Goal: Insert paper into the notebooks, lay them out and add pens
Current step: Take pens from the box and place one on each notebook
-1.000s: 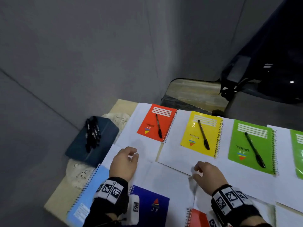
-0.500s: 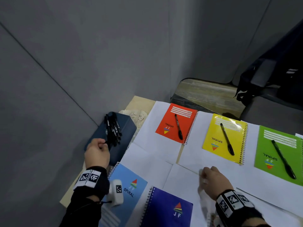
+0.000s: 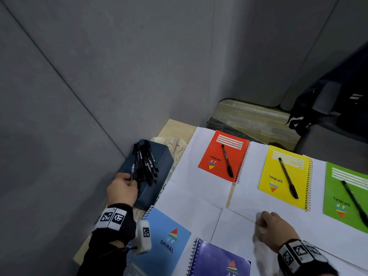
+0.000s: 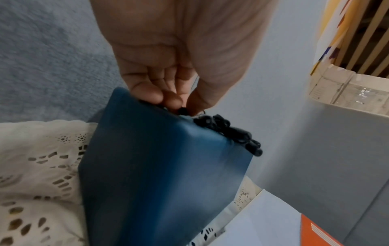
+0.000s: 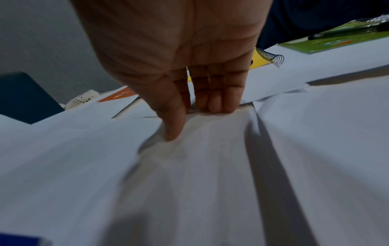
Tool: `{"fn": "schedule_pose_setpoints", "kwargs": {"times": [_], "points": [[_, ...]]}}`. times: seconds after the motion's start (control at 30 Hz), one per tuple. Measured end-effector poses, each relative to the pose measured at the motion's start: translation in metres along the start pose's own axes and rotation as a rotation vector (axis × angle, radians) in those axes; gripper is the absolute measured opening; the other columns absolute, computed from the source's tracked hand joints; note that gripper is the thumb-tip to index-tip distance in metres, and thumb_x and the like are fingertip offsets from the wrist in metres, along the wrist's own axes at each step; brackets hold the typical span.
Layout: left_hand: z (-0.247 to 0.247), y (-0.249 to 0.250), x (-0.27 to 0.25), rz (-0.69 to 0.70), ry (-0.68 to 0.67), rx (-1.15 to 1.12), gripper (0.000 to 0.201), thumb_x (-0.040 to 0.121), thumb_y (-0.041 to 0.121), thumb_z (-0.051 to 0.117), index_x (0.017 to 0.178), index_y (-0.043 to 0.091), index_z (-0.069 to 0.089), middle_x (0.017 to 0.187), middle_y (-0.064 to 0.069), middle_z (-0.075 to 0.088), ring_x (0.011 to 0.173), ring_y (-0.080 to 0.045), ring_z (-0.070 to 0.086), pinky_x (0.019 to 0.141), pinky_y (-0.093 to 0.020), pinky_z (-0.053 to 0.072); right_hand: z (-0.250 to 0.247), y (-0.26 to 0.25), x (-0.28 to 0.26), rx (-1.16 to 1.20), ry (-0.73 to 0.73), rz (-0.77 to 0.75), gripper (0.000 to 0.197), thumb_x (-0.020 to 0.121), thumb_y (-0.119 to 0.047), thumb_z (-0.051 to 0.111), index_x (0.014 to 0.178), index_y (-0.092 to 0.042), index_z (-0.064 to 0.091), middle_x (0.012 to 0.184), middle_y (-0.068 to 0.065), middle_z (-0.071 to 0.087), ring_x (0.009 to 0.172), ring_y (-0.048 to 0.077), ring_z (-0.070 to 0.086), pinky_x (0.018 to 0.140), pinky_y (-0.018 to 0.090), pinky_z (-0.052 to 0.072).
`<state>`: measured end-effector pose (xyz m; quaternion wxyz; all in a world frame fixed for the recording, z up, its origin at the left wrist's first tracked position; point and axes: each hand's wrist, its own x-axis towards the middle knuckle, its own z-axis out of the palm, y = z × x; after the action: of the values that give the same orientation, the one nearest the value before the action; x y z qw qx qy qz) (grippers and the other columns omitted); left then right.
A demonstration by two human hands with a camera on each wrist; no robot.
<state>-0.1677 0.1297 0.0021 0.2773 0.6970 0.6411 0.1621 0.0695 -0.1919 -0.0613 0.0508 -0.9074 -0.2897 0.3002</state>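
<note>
Several black pens point(image 3: 145, 166) point(image 4: 229, 131) lie bunched on a dark blue box point(image 3: 161, 162) point(image 4: 164, 166) at the table's left. My left hand point(image 3: 130, 181) point(image 4: 181, 106) pinches the near end of one pen. My right hand point(image 3: 260, 218) point(image 5: 189, 119) sits on a white paper sheet point(image 3: 235, 230) point(image 5: 210, 166), pinching its buckled far edge between thumb and curled fingers. The red notebook point(image 3: 217, 158), yellow notebook point(image 3: 278, 186) and green notebook point(image 3: 342, 196) each carry a pen. No pen lies on the light blue notebook point(image 3: 165, 236) or the purple notebook point(image 3: 217, 261).
White sheets cover most of the table. A lace cloth point(image 3: 173, 142) point(image 4: 42, 149) lies under the box by the table's left edge. A grey wall stands close on the left. A dark bag point(image 3: 338, 100) rests on a seat behind the table.
My left hand left the paper, moved left to the box and took hold of a pen's end. The right hand stayed on the sheet.
</note>
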Motion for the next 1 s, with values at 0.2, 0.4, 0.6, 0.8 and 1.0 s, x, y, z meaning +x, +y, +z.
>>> {"fn": "schedule_pose_setpoints", "kwargs": {"times": [0.2,0.4,0.6,0.8,1.0], "points": [[-0.004,-0.002,-0.002,0.05,0.09,-0.083,0.029,0.091,0.004,0.049,0.119,0.005,0.058,0.1,-0.02,0.067,0.103,-0.037,0.059,0.09,-0.04,0.044,-0.001,-0.004,0.0,-0.009,0.0,0.014,0.037,0.09,-0.033,0.052,0.067,-0.032,0.023,0.087,-0.004,0.039,0.101,0.023,0.059,0.073,0.026,0.038],[-0.011,-0.013,-0.026,0.14,0.113,-0.168,0.026,0.093,0.008,0.044,0.113,0.015,0.06,0.108,-0.013,0.062,0.093,-0.031,0.06,0.087,-0.038,0.049,-0.002,-0.004,-0.002,-0.022,-0.008,0.011,0.042,0.085,-0.032,0.061,0.066,-0.032,0.024,0.085,-0.002,0.038,0.103,0.027,0.058,0.076,0.027,0.04],[-0.02,-0.055,-0.084,0.153,0.08,-0.184,0.022,0.09,0.005,0.051,0.106,0.014,0.063,0.101,-0.006,0.062,0.087,-0.028,0.061,0.083,-0.039,0.052,0.004,-0.002,-0.003,-0.039,0.048,0.006,0.02,0.087,-0.031,0.058,0.09,-0.021,0.041,0.095,0.002,0.041,0.102,0.029,0.059,0.078,0.032,0.045],[-0.005,-0.096,-0.136,0.017,-0.023,-0.068,0.021,0.085,0.003,0.056,0.102,0.009,0.066,0.096,-0.011,0.066,0.091,-0.031,0.06,0.08,-0.031,0.044,0.016,-0.003,-0.013,-0.117,0.058,0.034,0.033,0.085,-0.017,0.059,0.115,-0.016,0.046,0.117,0.01,0.043,0.111,0.032,0.053,0.081,0.037,0.048],[0.017,-0.104,-0.163,-0.132,-0.192,0.034,0.016,0.089,0.008,0.053,0.101,0.007,0.064,0.098,-0.014,0.068,0.095,-0.03,0.062,0.081,-0.031,0.047,0.017,-0.01,-0.024,-0.117,-0.006,0.034,0.049,0.083,-0.033,0.064,0.123,-0.016,0.043,0.123,0.01,0.041,0.117,0.033,0.051,0.091,0.038,0.047]]}}
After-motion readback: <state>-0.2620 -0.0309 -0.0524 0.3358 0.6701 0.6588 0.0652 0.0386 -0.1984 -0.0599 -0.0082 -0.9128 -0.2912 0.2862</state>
